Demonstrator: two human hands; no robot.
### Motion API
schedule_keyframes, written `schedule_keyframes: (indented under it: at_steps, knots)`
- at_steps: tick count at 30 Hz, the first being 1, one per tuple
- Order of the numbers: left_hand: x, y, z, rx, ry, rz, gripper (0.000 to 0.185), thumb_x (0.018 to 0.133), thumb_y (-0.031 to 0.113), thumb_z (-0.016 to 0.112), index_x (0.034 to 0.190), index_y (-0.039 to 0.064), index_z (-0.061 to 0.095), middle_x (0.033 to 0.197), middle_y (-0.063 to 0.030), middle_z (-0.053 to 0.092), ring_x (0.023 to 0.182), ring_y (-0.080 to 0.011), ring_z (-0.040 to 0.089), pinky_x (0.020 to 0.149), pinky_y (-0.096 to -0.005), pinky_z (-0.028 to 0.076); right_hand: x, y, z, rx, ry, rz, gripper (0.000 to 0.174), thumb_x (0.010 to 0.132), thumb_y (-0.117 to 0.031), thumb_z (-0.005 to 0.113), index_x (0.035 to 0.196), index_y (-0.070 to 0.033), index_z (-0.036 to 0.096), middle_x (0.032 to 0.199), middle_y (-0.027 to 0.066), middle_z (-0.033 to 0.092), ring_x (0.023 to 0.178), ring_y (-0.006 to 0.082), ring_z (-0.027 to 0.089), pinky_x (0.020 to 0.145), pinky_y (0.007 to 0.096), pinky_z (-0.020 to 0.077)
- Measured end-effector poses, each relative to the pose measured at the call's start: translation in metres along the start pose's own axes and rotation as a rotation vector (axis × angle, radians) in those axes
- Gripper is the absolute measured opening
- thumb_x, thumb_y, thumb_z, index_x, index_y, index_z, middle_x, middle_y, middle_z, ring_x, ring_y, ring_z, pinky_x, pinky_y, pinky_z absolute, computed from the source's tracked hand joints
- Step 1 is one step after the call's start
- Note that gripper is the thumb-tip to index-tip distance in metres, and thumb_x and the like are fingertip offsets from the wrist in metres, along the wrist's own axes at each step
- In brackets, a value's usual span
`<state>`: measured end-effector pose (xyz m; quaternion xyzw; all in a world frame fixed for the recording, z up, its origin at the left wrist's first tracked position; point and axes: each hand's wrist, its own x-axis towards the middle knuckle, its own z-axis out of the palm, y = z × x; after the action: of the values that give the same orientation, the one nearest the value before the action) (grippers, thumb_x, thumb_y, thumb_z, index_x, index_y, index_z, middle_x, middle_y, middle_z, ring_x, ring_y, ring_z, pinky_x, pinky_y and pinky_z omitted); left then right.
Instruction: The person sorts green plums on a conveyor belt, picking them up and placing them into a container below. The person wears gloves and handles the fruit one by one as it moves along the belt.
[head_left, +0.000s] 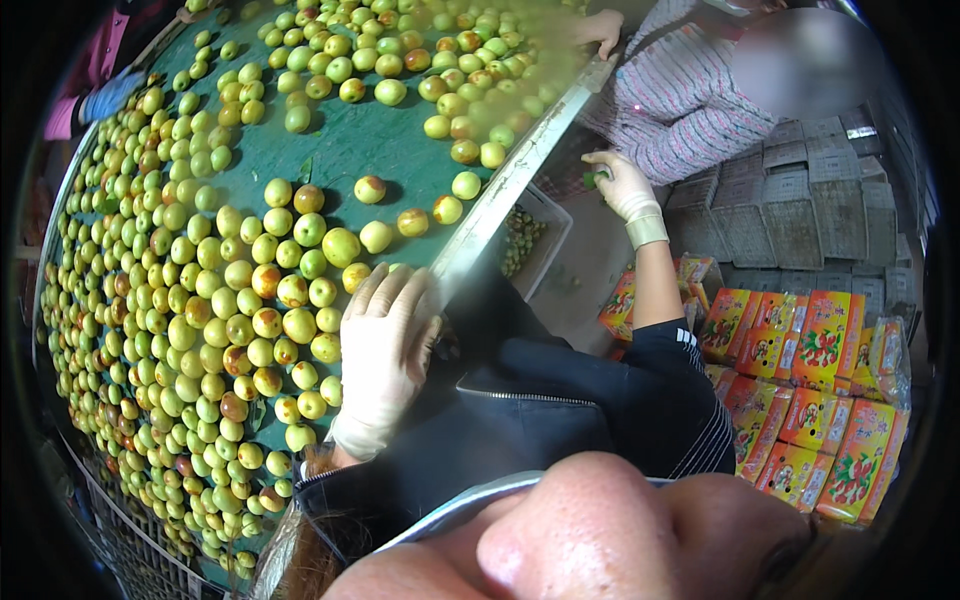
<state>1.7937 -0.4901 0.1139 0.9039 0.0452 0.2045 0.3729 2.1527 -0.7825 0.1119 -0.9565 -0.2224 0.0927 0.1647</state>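
Note:
Many green and reddish-brown jujubes (266, 277) lie spread over a green sorting surface (352, 146) with a worn metal edge rail (517, 161). Wearing a pale glove, my left hand (382, 352) rests at the near end of the rail, its fingers over the edge beside the jujubes; the fingertips are partly hidden among the fruit. Out to the right, over the floor, my right hand (624, 184), also gloved, holds a small green thing (598, 175), perhaps a leaf or a jujube, between curled fingers.
Below the rail a white plastic bin (551, 251) holds small jujubes. Orange and yellow printed cartons (799, 352) and stacked grey crates (802, 202) stand at right. A person in a striped knit top (675, 105) has a hand on the rail; another's blue-gloved hand (112, 97) is at far left.

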Motion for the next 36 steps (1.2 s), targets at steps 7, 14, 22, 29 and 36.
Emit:
schedule_keyframes:
  at_steps: [7, 14, 22, 29, 36]
  knots:
    - [0.012, 0.007, 0.007, 0.021, -0.053, -0.011, 0.054, 0.089, 0.013, 0.079, 0.141, 0.007, 0.065, 0.141, -0.0189, 0.065, 0.135, -0.0455, 0.058, 0.114, -0.0539, 0.046, 0.065, -0.057, 0.013, -0.007, 0.222, -0.486, 0.065, 0.102, -0.046, 0.068, 0.160, -0.020, 0.054, 0.169, 0.0208, 0.044, 0.159, 0.0360, 0.038, 0.130, 0.0458, 0.0333]
    - [0.025, 0.005, 0.009, 0.040, -0.023, -0.028, 0.052, 0.092, 0.012, 0.077, 0.142, 0.004, 0.065, 0.142, -0.0205, 0.065, 0.136, -0.0455, 0.057, 0.114, -0.0533, 0.045, 0.085, -0.209, 0.117, -0.334, -0.178, -0.845, 0.093, 0.098, -0.084, 0.044, 0.172, -0.028, 0.031, 0.179, 0.0172, 0.025, 0.167, 0.0389, 0.017, 0.135, 0.0543, 0.0124]
    - [0.031, 0.007, 0.012, 0.030, -0.039, -0.062, 0.054, 0.092, 0.015, 0.078, 0.144, 0.007, 0.065, 0.145, -0.0184, 0.064, 0.138, -0.0429, 0.056, 0.116, -0.0526, 0.044, 0.197, -0.149, 0.031, -0.310, 0.447, -0.219, 0.066, 0.095, -0.038, 0.077, 0.154, -0.016, 0.057, 0.153, 0.0128, 0.063, 0.133, 0.0336, 0.065, 0.113, 0.0441, 0.0528]
    - [0.043, 0.007, 0.017, 0.002, -0.019, 0.015, 0.056, 0.090, 0.013, 0.079, 0.143, 0.004, 0.065, 0.145, -0.0199, 0.063, 0.137, -0.0432, 0.057, 0.115, -0.0516, 0.045, 0.201, -0.089, 0.036, 0.172, 0.312, 0.018, 0.033, 0.096, -0.037, 0.080, 0.118, -0.013, 0.074, 0.123, 0.0090, 0.079, 0.117, 0.0309, 0.074, 0.106, 0.0473, 0.0553]
    - [0.051, 0.010, 0.026, 0.010, -0.032, -0.022, 0.053, 0.091, 0.011, 0.078, 0.142, 0.005, 0.065, 0.142, -0.0183, 0.065, 0.135, -0.0445, 0.057, 0.114, -0.0527, 0.046, 0.091, 0.012, -0.036, 0.234, 0.047, 0.033, 0.026, 0.097, -0.023, 0.079, 0.117, -0.007, 0.075, 0.122, 0.0117, 0.079, 0.118, 0.0267, 0.072, 0.111, 0.0391, 0.0519]
